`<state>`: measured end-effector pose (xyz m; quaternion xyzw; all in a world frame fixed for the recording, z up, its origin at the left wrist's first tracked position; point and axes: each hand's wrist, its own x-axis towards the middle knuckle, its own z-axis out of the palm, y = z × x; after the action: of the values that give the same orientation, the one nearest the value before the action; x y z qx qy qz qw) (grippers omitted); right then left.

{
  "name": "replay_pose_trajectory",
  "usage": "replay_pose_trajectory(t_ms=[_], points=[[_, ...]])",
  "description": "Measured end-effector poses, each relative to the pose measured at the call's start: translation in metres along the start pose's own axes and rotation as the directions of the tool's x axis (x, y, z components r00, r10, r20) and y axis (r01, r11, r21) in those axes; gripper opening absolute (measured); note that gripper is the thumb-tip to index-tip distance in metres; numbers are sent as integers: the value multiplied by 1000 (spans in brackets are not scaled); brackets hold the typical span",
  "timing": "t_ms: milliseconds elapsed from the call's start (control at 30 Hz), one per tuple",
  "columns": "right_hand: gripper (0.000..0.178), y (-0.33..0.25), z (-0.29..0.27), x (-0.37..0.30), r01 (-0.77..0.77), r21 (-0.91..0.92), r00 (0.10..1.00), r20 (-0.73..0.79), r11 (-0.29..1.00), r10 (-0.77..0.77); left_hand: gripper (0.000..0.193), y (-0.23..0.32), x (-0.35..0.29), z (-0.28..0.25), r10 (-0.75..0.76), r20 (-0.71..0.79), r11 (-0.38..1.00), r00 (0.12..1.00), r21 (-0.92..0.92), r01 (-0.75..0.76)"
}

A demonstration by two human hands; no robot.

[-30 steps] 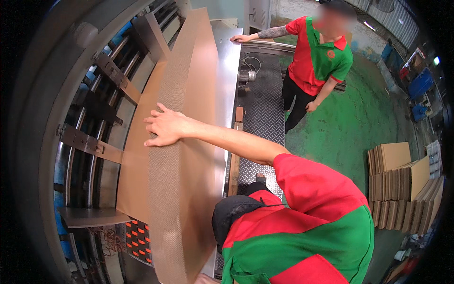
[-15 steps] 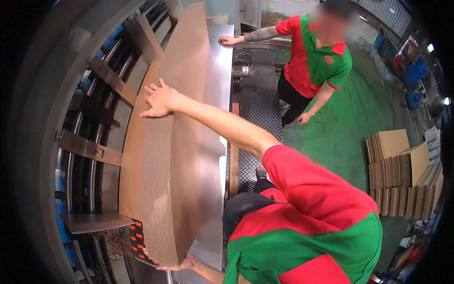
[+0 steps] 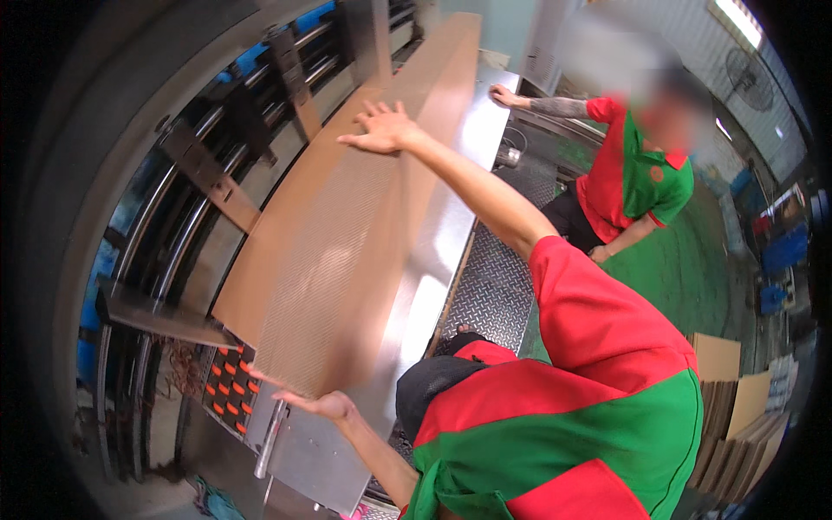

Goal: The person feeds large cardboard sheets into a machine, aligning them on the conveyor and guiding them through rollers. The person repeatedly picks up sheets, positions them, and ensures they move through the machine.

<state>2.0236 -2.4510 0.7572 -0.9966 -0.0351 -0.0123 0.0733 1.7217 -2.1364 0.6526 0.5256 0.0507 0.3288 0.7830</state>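
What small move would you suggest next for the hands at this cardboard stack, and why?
I would probably firm up the left hand against the near end of the corrugated cardboard stack: its fingers are open there rather than wrapped around it, and the right hand lies spread on the stack farther along.

Round fan [image 3: 749, 80], blue containers [image 3: 785, 251] and green floor [image 3: 672, 282].
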Motion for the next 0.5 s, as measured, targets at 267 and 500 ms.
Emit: replay_pose_trajectory(t_ms=[267, 500], points=[[45, 25, 19, 27, 215, -269, 976, 42, 939, -212, 73, -38, -19, -18, -123, -114, 962, 986, 231, 147], [50, 51, 31, 52, 185, -287, 968, -109, 940, -224, 71, -37, -5, -18, -187, 10, 981, 982, -46, 188]])
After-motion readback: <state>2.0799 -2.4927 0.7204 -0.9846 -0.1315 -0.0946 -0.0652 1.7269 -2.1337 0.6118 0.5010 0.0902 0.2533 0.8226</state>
